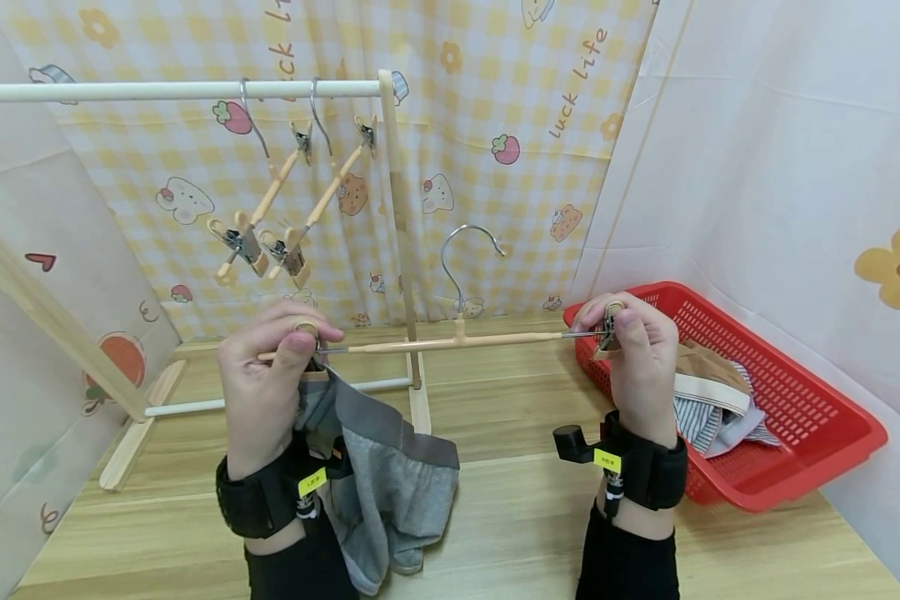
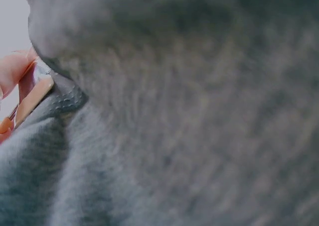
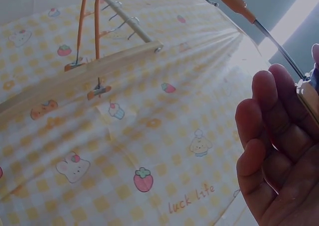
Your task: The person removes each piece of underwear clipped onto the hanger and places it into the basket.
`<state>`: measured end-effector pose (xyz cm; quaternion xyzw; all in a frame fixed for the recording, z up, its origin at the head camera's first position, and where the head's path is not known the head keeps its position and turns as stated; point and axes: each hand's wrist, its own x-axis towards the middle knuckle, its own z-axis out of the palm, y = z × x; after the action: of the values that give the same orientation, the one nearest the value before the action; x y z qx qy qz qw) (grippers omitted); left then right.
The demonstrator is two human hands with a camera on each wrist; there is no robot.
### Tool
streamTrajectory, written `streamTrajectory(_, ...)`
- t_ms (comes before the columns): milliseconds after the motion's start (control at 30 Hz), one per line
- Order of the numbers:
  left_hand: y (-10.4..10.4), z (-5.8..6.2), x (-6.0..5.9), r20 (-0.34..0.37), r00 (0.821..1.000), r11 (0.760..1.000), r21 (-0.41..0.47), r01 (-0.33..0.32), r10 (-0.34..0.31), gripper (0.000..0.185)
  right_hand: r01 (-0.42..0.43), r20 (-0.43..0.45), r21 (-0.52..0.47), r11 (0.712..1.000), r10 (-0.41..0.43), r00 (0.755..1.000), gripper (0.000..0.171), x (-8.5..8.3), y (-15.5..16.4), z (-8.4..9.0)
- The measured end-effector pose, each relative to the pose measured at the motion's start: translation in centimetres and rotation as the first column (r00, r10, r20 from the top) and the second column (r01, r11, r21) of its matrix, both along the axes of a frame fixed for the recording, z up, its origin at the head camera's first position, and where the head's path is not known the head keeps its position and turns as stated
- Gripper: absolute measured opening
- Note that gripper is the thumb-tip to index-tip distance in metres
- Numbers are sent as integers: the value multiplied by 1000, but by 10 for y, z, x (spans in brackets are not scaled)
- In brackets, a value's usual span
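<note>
A clip hanger (image 1: 420, 343) with a wooden-coloured bar and metal hook spans both hands in the head view, its hook upward. My left hand (image 1: 261, 387) pinches its left clip (image 1: 315, 375) between thumb and fingers. Grey boxer briefs (image 1: 390, 467) hang from that clip by one corner of the waistband, the rest drooping over the table. At the bar's other end, my right hand (image 1: 643, 367) pinches the right clip (image 1: 607, 337), which has no cloth under it. Grey fabric (image 2: 189, 126) fills most of the left wrist view.
On the left stands a drying rack with a white rail (image 1: 157, 92), where clip hangers (image 1: 330, 196) hang. A red basket (image 1: 810, 417) at right holds folded clothes (image 1: 712, 387), brown and striped. Patterned curtains (image 1: 495, 208) back the wooden table (image 1: 510, 508).
</note>
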<state>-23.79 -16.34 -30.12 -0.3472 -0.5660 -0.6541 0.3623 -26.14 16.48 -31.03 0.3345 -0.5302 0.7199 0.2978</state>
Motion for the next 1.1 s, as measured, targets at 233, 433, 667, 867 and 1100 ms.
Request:
streamTrajectory(233,0,0,1,-6,1000,1000,-21,-11,10,41,-2,-11,-1,1000,2,1000,40,-1,1,1)
streamTrajectory(433,-1,0,1,-16,1000,999,-34,-8,7,39,-4,-13,-1,1000,4,1000,41,-1,2,0)
streamTrajectory(667,0,0,3,-15,1000,999,-33,15,-16,37,-5,-15,-5,1000,5,1000,41,-1,3,0)
streamTrajectory(867,0,0,4,-17,1000,999,-35,14,-15,38,1,-17,-2,1000,-1,1000,41,-1,4,0)
streamTrajectory(1100,1,1,3,-26,999,999,-24,39,-40,37,0,-18,0,1000,0,1000,41,0,4,0)
